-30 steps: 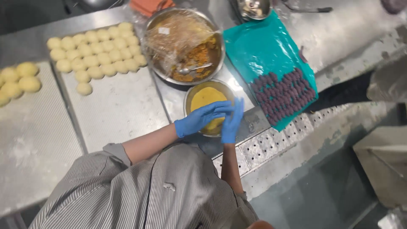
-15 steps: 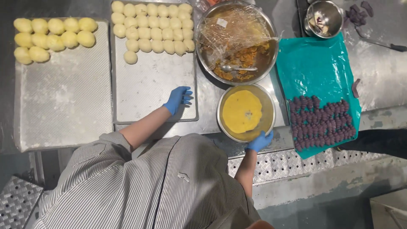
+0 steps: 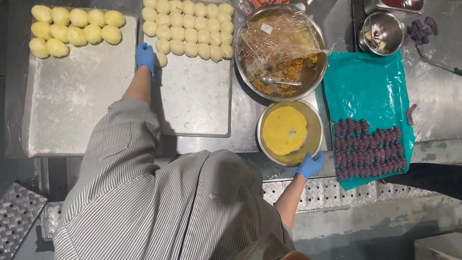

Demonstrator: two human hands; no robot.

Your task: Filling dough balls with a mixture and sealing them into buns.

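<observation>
My left hand [image 3: 144, 55], in a blue glove, reaches far out to the left edge of the middle baking tray [image 3: 195, 108]. Its fingers curl down beside the lone yellow dough ball [image 3: 161, 59] under the rows of dough balls [image 3: 190, 29]. Whatever is under the palm is hidden. My right hand [image 3: 309, 166], also gloved, grips the near rim of a small steel bowl [image 3: 315, 130] that holds flat yellow dough [image 3: 284, 130]. Behind it stands a large steel bowl [image 3: 245, 72] with orange-brown filling, a spoon and loose cling film.
A second tray [image 3: 77, 106] at the left carries several dough balls at its far end. A teal sheet [image 3: 370, 91] at the right bears rows of purple pieces [image 3: 368, 149]. A small metal pot [image 3: 382, 33] stands at the back right. A perforated metal ledge runs along the table's near edge.
Both hands were together over the small bowl a second ago. My left hand has since travelled out to the middle tray's dough balls, while my right hand dropped to the bowl's near rim.
</observation>
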